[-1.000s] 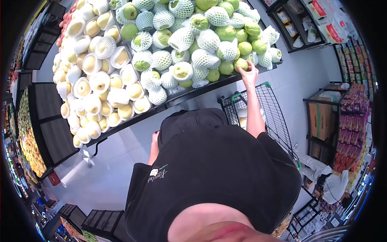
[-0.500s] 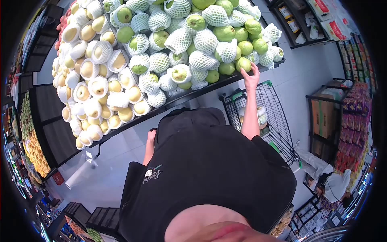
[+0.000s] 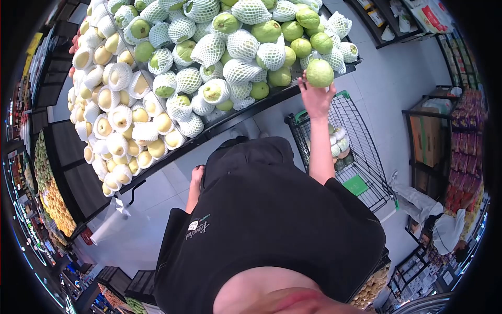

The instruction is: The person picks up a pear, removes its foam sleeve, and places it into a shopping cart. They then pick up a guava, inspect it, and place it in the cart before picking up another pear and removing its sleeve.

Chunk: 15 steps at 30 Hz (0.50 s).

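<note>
A bare green guava [image 3: 320, 73] is in my right hand [image 3: 316, 97], palm up with fingers curled around its lower side. It sits just off the front edge of the heap of guavas [image 3: 266, 31], many of them in white foam net sleeves. My left hand [image 3: 197, 174] hangs low beside my left hip, close to my dark trousers. Its fingers are too small and partly hidden to read. Below my right forearm stands a shopping cart [image 3: 361, 141] holding several net-sleeved fruits [image 3: 340, 144].
Yellow pears in white foam sleeves [image 3: 120, 118] fill the display's left part. A plastic bag roll [image 3: 110, 225] hangs at its front left. Shelves with cartons [image 3: 424, 138] and packaged goods stand on the right. Another person [image 3: 436, 222] in light clothing is at the lower right.
My right hand has taken the guava off the front edge of the heap and turned palm up. My left hand stays by my hip. The whole view has shifted slightly.
</note>
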{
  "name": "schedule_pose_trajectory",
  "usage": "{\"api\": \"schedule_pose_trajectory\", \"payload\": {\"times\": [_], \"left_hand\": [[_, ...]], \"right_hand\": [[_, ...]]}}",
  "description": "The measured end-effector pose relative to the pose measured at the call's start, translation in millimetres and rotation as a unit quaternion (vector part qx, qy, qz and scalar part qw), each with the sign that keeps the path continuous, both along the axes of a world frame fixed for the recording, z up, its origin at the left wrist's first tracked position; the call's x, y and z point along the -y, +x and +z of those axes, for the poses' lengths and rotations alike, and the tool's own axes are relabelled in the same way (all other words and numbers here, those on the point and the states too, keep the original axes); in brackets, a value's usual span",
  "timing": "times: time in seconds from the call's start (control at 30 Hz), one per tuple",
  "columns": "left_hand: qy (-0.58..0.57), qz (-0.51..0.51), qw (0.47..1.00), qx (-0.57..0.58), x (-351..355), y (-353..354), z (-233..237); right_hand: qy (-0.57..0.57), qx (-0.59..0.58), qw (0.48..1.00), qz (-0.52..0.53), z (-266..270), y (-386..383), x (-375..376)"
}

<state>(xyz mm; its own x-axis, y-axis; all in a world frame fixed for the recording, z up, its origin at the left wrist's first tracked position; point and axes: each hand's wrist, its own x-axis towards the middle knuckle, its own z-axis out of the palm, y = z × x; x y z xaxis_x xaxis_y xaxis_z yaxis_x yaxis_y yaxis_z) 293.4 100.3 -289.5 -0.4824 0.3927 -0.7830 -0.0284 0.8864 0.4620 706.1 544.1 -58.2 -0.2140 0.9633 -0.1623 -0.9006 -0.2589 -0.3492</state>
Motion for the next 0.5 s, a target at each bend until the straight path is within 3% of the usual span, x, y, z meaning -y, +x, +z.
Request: {"api": "schedule_pose_trajectory", "payload": {"times": [0.1, 0.2, 0.37, 0.5], "left_hand": [[0.005, 0.011, 1.000, 0.015, -2.2, 13.1, -3.9], [0.008, 0.025, 1.000, 0.015, 5.1, 26.2, -19.2], [0.041, 0.071, 0.995, 0.059, 34.7, 48.7, -50.1], [0.041, 0.114, 0.989, 0.083, 50.0, 80.5, -31.3]], "right_hand": [[0.025, -0.158, 0.979, 0.128, 32.4, -14.3, 19.6], [0.021, -0.311, 0.931, 0.188, 42.1, -29.6, 34.9], [-0.013, -0.379, 0.885, 0.271, 61.4, -44.2, 62.1], [-0.039, -0.421, 0.856, 0.299, 70.8, -51.3, 80.2]]}}
